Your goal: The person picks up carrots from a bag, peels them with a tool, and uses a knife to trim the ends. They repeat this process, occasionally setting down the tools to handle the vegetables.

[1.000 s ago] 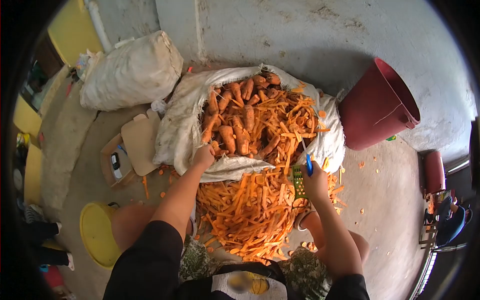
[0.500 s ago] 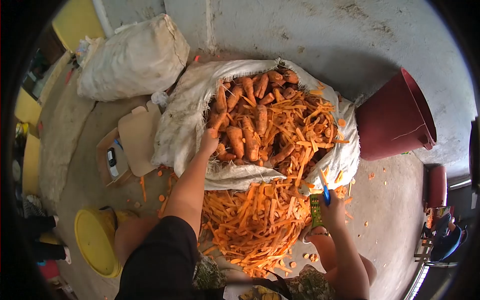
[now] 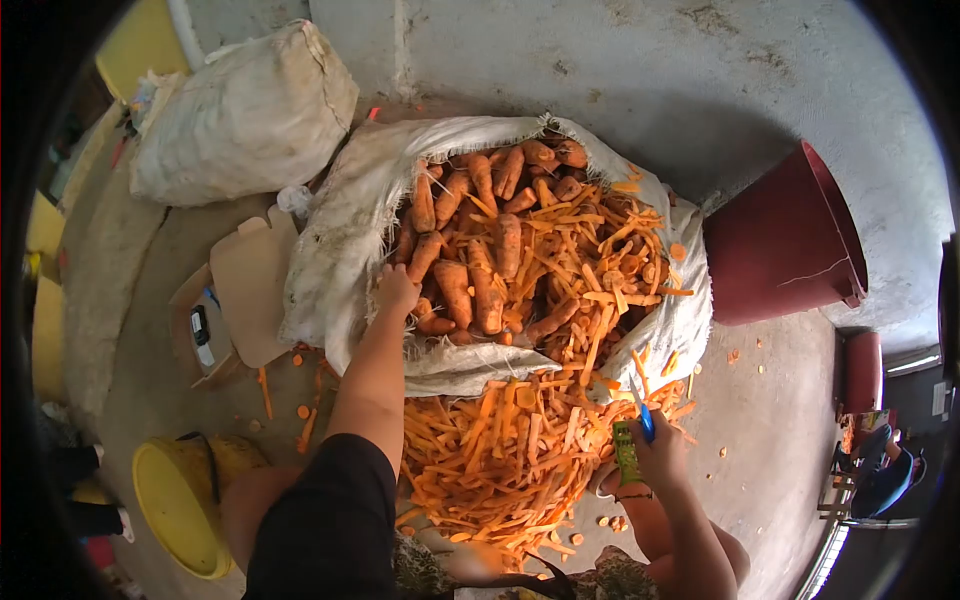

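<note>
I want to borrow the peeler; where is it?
In the head view, lower right of centre: the peeler is gripped in the right hand, at the right edge of the peelings heap below the open sack.

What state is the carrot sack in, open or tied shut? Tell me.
Open. The sack has its mouth spread wide, carrots lie exposed, and the left hand reaches in.
</note>
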`<state>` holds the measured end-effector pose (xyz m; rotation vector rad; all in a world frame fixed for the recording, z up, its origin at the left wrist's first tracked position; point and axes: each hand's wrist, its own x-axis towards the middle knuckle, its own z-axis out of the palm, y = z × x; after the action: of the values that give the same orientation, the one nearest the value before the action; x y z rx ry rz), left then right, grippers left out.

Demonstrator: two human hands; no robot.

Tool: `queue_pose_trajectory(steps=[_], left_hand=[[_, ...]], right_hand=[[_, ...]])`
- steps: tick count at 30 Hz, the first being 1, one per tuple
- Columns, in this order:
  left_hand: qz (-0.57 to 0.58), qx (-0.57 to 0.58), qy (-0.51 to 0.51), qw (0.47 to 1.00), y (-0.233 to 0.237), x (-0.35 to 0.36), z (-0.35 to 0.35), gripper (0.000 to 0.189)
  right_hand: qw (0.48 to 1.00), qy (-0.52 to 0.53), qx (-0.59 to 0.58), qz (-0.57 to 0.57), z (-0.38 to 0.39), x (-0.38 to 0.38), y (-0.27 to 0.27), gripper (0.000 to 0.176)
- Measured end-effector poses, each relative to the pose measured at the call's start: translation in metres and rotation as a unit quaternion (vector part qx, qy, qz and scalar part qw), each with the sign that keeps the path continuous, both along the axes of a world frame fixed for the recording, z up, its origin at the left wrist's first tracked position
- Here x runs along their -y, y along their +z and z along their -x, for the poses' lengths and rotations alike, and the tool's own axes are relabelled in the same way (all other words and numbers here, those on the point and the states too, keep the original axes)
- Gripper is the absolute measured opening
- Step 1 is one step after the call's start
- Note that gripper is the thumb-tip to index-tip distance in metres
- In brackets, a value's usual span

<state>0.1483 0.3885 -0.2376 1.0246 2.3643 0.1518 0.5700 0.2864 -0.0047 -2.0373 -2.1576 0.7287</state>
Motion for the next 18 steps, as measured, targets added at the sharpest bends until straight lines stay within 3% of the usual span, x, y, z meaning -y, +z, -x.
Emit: queue_pose_trajectory(steps=[5, 8, 10, 11, 13, 18], left_hand=[[-0.034, -0.042, -0.017, 0.998, -0.023, 0.010, -0.004, 0.058], [-0.087, -0.071, 0.005, 0.994, 0.001, 0.025, 0.000, 0.048], [-0.242, -0.008, -0.029, 0.970, 0.023, 0.032, 0.011, 0.039], [-0.245, -0.013, -0.032, 0.969, 0.034, 0.032, 0.012, 0.039], [-0.390, 0.098, -0.018, 0.915, 0.073, 0.023, 0.016, 0.032], [-0.439, 0.205, -0.002, 0.875, 0.226, 0.018, -0.014, 0.027]], right_hand=[[0.999, 0.030, -0.018, -0.030, 0.003, 0.001, 0.009, 0.020], [0.996, 0.041, -0.050, -0.054, 0.007, 0.005, 0.018, 0.022], [0.994, 0.035, -0.082, -0.065, 0.010, 0.006, 0.028, 0.024], [0.996, 0.039, -0.063, -0.054, 0.012, 0.007, 0.035, 0.024], [0.996, 0.044, -0.049, -0.052, 0.015, 0.009, 0.048, 0.025], [0.995, 0.026, -0.072, -0.065, 0.023, 0.012, 0.067, 0.030]])
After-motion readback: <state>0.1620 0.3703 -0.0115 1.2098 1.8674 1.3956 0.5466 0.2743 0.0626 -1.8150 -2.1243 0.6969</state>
